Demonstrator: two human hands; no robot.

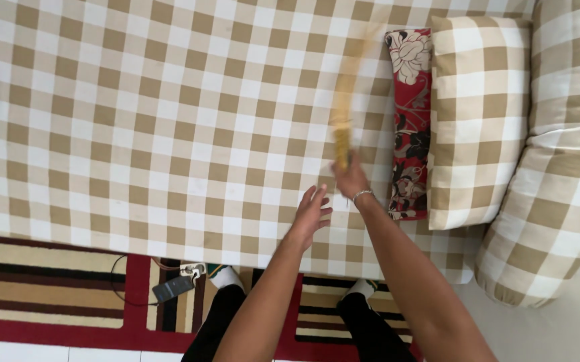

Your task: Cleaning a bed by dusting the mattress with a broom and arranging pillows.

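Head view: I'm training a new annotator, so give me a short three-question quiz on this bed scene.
1. True or false: the right hand holds a blurred yellowish broom.
2. Which lies against the red floral pillow? A) checked pillow B) a laptop C) a towel
3. What is the left hand doing?

Key: 1 true. 2 A. 3 Open, fingers spread above the checked bedsheet, holding nothing.

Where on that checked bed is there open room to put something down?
The beige-and-white checked bedspread lies bare left of the blurred yellow hand broom in the right hand, to the left edge. The left hand hovers open. Crowded at right: red floral cushion, checked pillow, rolled checked quilt.
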